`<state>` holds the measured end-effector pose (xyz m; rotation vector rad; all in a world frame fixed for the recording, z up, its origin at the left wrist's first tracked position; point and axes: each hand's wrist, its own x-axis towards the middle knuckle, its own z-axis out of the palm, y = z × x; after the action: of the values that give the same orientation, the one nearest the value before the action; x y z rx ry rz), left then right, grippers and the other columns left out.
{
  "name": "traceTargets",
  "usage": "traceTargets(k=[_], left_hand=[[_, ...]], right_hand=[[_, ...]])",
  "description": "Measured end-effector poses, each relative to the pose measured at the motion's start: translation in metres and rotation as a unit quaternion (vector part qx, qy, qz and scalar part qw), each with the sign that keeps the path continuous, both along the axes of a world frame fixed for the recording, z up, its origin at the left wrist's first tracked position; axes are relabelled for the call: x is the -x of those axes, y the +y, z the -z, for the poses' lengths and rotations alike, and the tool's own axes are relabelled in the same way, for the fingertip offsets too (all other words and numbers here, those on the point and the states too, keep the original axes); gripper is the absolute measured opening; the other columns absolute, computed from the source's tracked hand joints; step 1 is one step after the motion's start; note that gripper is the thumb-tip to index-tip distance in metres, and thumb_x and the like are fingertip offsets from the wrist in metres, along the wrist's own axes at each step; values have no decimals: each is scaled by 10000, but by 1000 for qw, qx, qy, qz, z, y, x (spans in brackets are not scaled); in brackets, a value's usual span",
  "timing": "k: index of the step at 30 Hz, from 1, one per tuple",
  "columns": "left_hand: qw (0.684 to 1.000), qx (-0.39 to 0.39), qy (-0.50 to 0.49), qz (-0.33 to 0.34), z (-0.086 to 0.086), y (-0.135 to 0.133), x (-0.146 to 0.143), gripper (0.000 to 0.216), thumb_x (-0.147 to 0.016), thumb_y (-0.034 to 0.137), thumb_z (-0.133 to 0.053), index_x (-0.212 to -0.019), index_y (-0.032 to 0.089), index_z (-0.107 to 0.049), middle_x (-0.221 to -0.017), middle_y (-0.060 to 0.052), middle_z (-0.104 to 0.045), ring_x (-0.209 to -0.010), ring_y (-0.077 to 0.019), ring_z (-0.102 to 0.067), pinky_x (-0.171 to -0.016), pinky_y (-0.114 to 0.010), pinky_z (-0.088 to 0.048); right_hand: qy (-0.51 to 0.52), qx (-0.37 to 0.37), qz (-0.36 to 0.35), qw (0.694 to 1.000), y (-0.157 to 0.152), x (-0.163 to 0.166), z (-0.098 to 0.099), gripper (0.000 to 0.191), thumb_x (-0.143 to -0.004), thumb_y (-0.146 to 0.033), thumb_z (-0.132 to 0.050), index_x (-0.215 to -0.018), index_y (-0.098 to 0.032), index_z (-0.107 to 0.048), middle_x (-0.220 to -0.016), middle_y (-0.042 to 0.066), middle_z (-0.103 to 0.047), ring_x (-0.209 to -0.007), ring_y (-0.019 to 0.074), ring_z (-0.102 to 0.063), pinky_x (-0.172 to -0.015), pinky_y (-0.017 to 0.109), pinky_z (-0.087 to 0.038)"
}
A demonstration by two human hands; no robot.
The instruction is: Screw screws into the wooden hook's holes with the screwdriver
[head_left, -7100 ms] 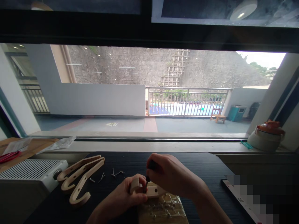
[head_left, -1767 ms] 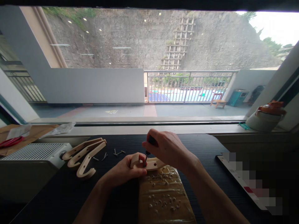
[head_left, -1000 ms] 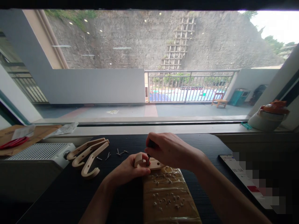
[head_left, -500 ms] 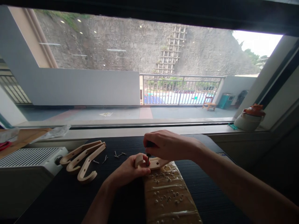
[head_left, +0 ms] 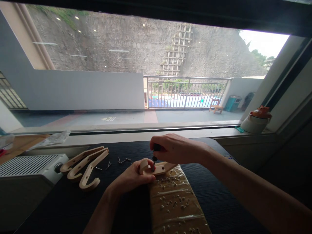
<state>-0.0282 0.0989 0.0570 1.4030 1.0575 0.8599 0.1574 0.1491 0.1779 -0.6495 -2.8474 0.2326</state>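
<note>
My left hand (head_left: 133, 177) is closed on the curved end of a pale wooden hook (head_left: 162, 168) that lies across the far end of a tape-wrapped wooden board (head_left: 174, 204). My right hand (head_left: 176, 149) is wrapped round the black handle of a short screwdriver (head_left: 154, 158), whose tip stands down on the hook. The board's top is dotted with several small screw heads.
Three more wooden hooks (head_left: 84, 164) lie in a fan to the left on the dark table (head_left: 214, 191), with loose screws (head_left: 122, 161) beside them. A white grilled appliance (head_left: 29, 169) stands at the left edge. On the window sill to the right sits a white pot with an orange lid (head_left: 255, 120).
Both hands have stayed on the hook and screwdriver. The view has swung to the right and down a little, so the sill pot and left objects sit further left.
</note>
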Motion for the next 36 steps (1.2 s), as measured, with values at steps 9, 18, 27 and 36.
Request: traceTargets(k=[9, 18, 27, 36], left_hand=[[1000, -13, 25, -3, 4, 1, 3, 271, -707, 219, -644, -960, 164, -565, -827, 23, -523, -754, -120, -452, -687, -212, -350], [1000, -3, 27, -1, -1, 0, 0, 296, -689, 235, -636, -964, 154, -563, -936, -27, -567, -872, -179, -510, -767, -254, -390], [999, -7, 33, -6, -3, -1, -1, 283, -683, 233, -634, -948, 157, -571, -927, -23, -585, -852, -174, -523, -758, -248, -393], [1000, -16, 26, -1, -1, 0, 1, 268, -698, 214, -629, -953, 152, -574, -941, -20, -569, -879, -172, -508, -766, -240, -384]], right_hand=[[7, -7, 56, 998, 0, 1, 7, 259, -838, -389, -439, -870, -167, -570, -672, 14, -570, -548, 93, -411, -511, 217, -270], [-25, -6, -2, 1000, -1, 0, -4, 203, -805, -305, -477, -941, -185, -570, -696, -7, -572, -548, 82, -403, -506, 210, -270], [-17, -39, 54, 998, 1, 3, 3, 278, -834, -426, -448, -871, -176, -562, -670, -2, -571, -534, 91, -391, -489, 227, -259], [-38, -1, 8, 999, -1, 5, -6, 240, -827, -366, -457, -889, -176, -590, -696, 6, -584, -548, 87, -402, -500, 227, -248]])
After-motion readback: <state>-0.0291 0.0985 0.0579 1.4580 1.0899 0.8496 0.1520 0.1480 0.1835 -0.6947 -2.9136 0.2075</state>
